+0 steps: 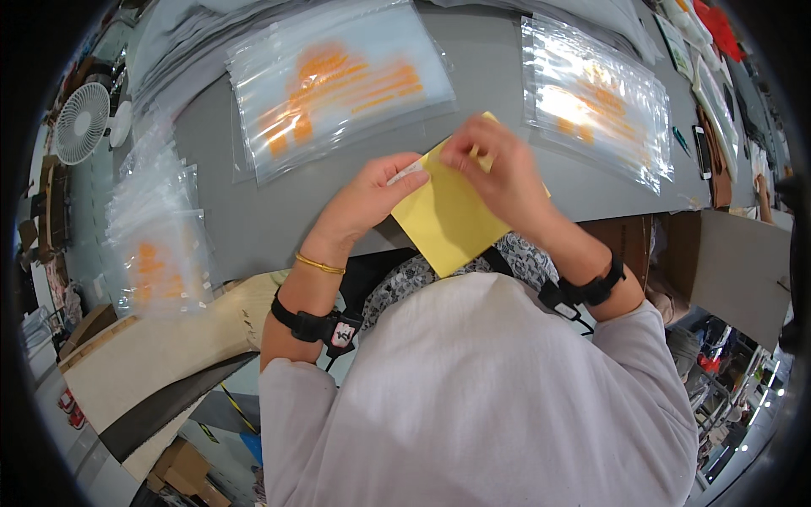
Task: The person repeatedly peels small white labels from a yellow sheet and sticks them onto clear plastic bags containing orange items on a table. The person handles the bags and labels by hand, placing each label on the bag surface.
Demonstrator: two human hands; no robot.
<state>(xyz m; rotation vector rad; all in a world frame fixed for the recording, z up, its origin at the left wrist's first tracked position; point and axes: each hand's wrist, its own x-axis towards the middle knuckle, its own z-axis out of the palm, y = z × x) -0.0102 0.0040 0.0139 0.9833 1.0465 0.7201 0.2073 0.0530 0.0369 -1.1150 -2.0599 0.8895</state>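
Observation:
A yellow rectangular sheet (448, 215), paper-like, is held at a tilt above the table's near edge, its lower corner close to my shirt. My left hand (376, 190) grips its left edge, thumb on top. Under that thumb shows a small white piece (404, 174), perhaps a label. Over the sheet's upper right part, my right hand (500, 165) has its fingers curled into a pinch, slightly blurred. Whatever lies between those fingertips is too small to make out.
Clear plastic bags with orange print lie in a large stack (338, 93) ahead and another stack (596, 97) at right. More bags (160, 262) hang over the left edge. Grey cloth (203, 42) is piled at the back. A phone (702, 152) lies far right; a white fan (82, 124) stands left.

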